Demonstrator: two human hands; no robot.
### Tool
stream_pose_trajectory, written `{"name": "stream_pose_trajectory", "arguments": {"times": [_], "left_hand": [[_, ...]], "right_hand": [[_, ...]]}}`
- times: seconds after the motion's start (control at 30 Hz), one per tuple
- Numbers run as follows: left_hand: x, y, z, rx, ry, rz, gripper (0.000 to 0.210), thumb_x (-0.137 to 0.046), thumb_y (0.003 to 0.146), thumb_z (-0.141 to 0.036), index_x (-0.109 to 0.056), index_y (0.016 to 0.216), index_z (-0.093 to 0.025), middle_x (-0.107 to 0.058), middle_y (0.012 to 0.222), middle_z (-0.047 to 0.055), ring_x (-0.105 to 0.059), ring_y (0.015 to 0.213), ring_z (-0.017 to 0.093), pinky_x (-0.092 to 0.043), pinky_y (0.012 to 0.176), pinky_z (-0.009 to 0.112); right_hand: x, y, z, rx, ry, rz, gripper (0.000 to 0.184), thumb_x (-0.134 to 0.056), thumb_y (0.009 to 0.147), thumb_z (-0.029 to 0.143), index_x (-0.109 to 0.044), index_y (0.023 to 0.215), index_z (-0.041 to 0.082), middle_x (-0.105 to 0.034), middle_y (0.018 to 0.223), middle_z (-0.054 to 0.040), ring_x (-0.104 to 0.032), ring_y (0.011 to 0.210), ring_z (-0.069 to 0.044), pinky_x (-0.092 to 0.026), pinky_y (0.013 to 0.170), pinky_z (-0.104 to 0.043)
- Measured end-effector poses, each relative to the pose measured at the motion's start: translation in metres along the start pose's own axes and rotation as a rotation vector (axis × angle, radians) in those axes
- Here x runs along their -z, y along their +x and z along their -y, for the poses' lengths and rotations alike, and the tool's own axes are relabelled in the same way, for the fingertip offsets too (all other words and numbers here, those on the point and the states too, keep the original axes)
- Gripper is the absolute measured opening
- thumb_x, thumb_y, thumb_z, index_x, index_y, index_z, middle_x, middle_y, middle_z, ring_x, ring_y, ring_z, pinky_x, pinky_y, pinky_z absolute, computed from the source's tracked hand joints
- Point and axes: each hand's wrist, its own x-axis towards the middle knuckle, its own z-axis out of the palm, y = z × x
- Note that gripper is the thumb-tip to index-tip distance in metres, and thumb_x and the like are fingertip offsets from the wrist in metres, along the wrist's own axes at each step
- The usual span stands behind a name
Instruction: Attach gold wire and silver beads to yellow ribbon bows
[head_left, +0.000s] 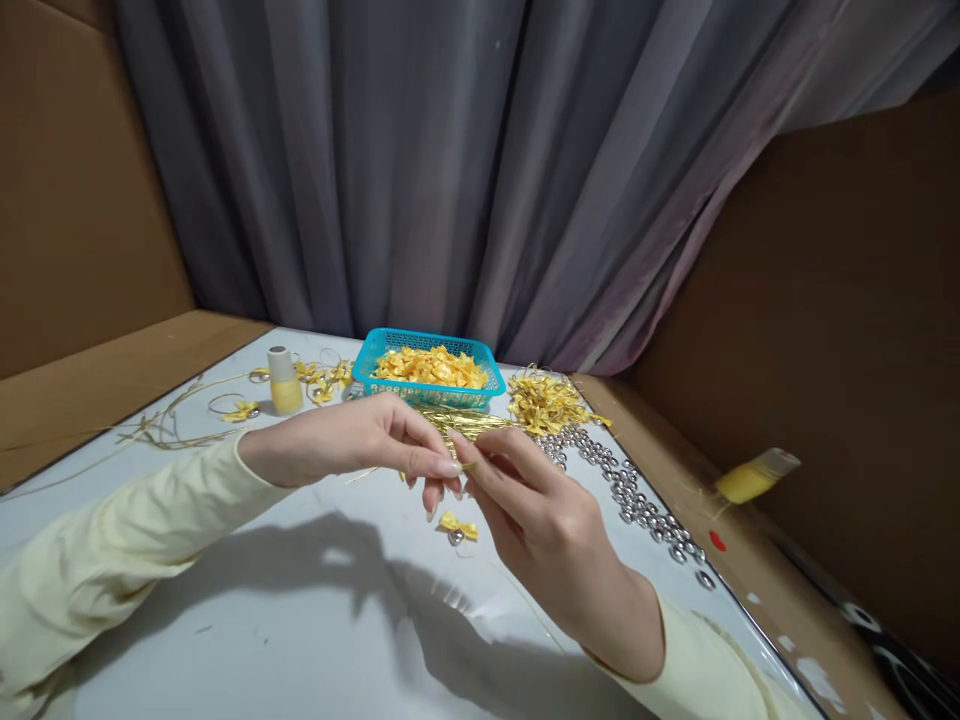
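My left hand (390,440) and my right hand (536,505) meet over the middle of the white table (300,620). Thumbs and fingertips are pinched on a thin gold cord (469,466), a short bit of which shows between them. Just below the fingers is a small yellow ribbon bow (459,526) with a silver bead (455,538); I cannot tell whether it hangs or lies on the table. Behind my hands lies a bundle of gold cords (469,420), partly hidden by the fingers.
A blue basket (365,384) of yellow bows stands at the back. Right of it are a pile of gold-corded bows (547,400) and many silver beads (637,500). A yellow bottle (285,385) stands at left; another yellow bottle (754,477) is at the right, beside the cardboard wall.
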Motion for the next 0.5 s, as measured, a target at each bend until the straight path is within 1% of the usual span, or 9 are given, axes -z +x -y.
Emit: {"name": "stream_pose_trajectory", "arguments": {"times": [0.1, 0.2, 0.27, 0.33, 0.4, 0.5], "left_hand": [[-0.002, -0.002, -0.005, 0.002, 0.023, -0.015, 0.022, -0.060, 0.081, -0.031, -0.074, 0.067, -0.022, -0.069, 0.066, 0.002, -0.062, 0.085, 0.022, -0.044, 0.081, 0.031], [-0.004, -0.003, -0.007, 0.001, 0.006, -0.010, 0.021, -0.060, 0.081, -0.028, -0.074, 0.067, -0.021, -0.068, 0.064, 0.002, -0.062, 0.082, 0.021, -0.045, 0.080, 0.031], [-0.004, -0.003, -0.008, -0.009, 0.002, -0.008, 0.021, -0.060, 0.080, -0.028, -0.073, 0.065, -0.021, -0.068, 0.064, 0.002, -0.062, 0.080, 0.021, -0.046, 0.076, 0.029], [-0.003, -0.003, -0.008, -0.010, 0.016, -0.016, 0.020, -0.060, 0.079, -0.029, -0.072, 0.065, -0.021, -0.068, 0.066, 0.001, -0.062, 0.077, 0.019, -0.046, 0.072, 0.026], [-0.003, -0.003, -0.008, 0.002, 0.068, -0.036, 0.020, -0.060, 0.080, -0.031, -0.072, 0.068, -0.021, -0.068, 0.067, 0.000, -0.062, 0.076, 0.017, -0.045, 0.069, 0.023], [-0.004, -0.005, -0.010, -0.001, 0.217, -0.052, 0.021, -0.056, 0.083, -0.033, -0.071, 0.076, -0.020, -0.069, 0.071, -0.002, -0.062, 0.075, 0.014, -0.044, 0.069, 0.020]], "right_hand": [[-0.001, -0.002, 0.001, 0.010, -0.024, -0.004, 0.036, -0.040, 0.088, 0.001, -0.055, 0.120, 0.008, -0.058, 0.090, -0.0119, -0.059, 0.077, -0.017, -0.053, 0.063, -0.029], [-0.001, -0.001, 0.001, 0.009, -0.033, -0.017, 0.035, -0.041, 0.089, 0.002, -0.054, 0.121, 0.008, -0.059, 0.090, -0.0120, -0.060, 0.078, -0.017, -0.053, 0.063, -0.029], [0.001, 0.002, 0.002, -0.006, 0.014, -0.025, 0.032, -0.043, 0.089, 0.004, -0.058, 0.117, 0.010, -0.059, 0.088, -0.0108, -0.060, 0.077, -0.017, -0.053, 0.063, -0.028], [0.005, 0.007, 0.001, -0.049, 0.106, -0.016, 0.028, -0.047, 0.088, 0.006, -0.062, 0.110, 0.014, -0.060, 0.087, -0.0083, -0.060, 0.073, -0.015, -0.054, 0.061, -0.026], [0.012, 0.011, 0.000, -0.140, 0.237, 0.057, 0.023, -0.051, 0.086, 0.007, -0.064, 0.103, 0.017, -0.060, 0.086, -0.0057, -0.061, 0.067, -0.011, -0.054, 0.057, -0.022], [0.020, 0.015, -0.001, -0.296, 0.395, 0.208, 0.017, -0.055, 0.084, 0.010, -0.064, 0.097, 0.016, -0.058, 0.087, -0.0049, -0.063, 0.065, -0.010, -0.054, 0.051, -0.017]]}}
